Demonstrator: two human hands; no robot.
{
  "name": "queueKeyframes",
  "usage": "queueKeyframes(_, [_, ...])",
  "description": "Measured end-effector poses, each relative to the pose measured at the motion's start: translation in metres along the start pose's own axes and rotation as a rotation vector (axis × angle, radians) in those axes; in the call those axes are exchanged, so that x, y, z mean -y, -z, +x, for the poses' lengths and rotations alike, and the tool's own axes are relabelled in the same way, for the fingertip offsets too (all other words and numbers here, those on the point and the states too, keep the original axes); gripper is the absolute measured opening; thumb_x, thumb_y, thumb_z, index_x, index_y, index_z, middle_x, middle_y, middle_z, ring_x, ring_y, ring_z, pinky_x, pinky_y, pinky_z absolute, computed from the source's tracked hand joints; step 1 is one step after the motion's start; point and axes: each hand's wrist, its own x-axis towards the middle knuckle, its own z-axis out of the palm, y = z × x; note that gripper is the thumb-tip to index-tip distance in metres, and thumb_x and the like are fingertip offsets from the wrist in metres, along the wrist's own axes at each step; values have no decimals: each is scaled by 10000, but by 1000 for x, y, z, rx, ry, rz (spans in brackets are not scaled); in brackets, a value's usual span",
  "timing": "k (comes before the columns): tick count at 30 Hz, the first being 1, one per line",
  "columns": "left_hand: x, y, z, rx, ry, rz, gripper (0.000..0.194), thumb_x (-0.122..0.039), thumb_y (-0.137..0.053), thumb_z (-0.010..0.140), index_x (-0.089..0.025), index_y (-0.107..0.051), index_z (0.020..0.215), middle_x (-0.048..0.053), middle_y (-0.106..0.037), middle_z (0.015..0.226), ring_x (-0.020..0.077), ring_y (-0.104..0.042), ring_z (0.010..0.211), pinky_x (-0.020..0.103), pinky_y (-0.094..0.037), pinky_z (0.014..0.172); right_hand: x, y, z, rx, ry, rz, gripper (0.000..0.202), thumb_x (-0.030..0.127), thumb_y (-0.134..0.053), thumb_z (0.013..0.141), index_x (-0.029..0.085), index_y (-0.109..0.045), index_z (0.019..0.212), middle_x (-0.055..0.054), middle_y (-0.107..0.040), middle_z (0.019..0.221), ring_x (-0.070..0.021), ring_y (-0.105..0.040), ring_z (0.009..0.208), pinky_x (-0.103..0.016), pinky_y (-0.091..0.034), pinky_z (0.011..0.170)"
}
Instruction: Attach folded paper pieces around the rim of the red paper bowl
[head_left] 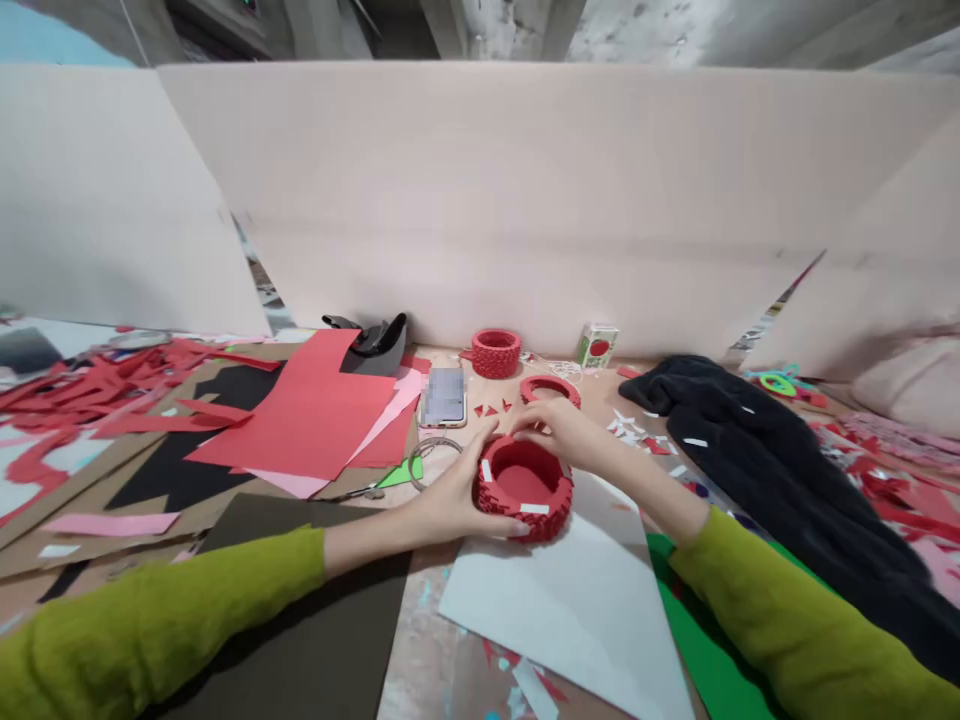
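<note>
A red round open box (523,480) with a rough, studded side wall stands on a white sheet. Short white strips (534,509) lie on its rim. My left hand (459,495) wraps round the box's left side, thumb along the front and fingers behind. At the far rim, my right hand (551,425) has its fingertips bent together; whatever they may pinch is hidden. Just behind that hand lies a red ring (551,387), partly covered by it. Small red triangular scraps (491,410) are scattered beyond the left fingers.
Farther back stand another red studded round box (496,353) and a small carton (598,346). To the left are a phone (444,397), a tape roll (435,463), red sheets (300,410) and a dark board (300,620). A dark cloth (750,460) and green sheet (694,630) lie right.
</note>
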Motion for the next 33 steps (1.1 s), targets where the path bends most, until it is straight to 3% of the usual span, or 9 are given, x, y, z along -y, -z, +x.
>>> queueKeyframes(6, [8, -2, 1, -16, 22, -12, 1266, -511, -850, 587, -254, -71, 1552, 181, -201, 1593, 366, -220, 1466, 580, -223, 1180, -7, -1, 0, -7, 30, 55, 190, 64, -603, 862, 186, -745, 893, -63, -737, 925, -172, -657, 822, -301, -506, 762])
queueKeyframes(12, [7, -1, 1, -11, 35, -5, 1232, -510, -839, 609, -239, -89, 1547, 170, -228, 1589, 364, -243, 1458, 568, -235, 1182, -13, -5, -2, -24, 77, 51, 172, 76, -594, 877, 173, -735, 891, -73, -727, 943, -166, -658, 828, -292, -511, 762])
queueKeyframes(18, [4, -1, 1, -1, 30, 15, 1202, -523, -826, 625, -215, -111, 1540, 164, -162, 1615, 350, -180, 1483, 546, -221, 1198, -22, -6, -3, -25, 148, 49, 162, 116, -564, 913, 160, -718, 939, -75, -708, 953, -159, -639, 828, -291, -505, 757])
queueKeyframes(25, [10, -1, 3, 15, -16, -3, 1187, -527, -814, 645, -218, -99, 1541, 163, -203, 1600, 341, -239, 1464, 527, -262, 1186, -14, -3, -3, -40, 77, 39, 144, 157, -602, 906, 187, -742, 891, -64, -727, 925, -165, -644, 791, -298, -503, 733])
queueKeyframes(33, [10, -2, 2, 7, -30, -12, 1170, -510, -819, 641, -246, -123, 1544, 156, -201, 1602, 353, -226, 1467, 547, -250, 1183, -21, -9, -1, -27, 145, -34, 168, 165, -573, 920, 197, -737, 897, -68, -710, 945, -165, -641, 786, -301, -507, 722])
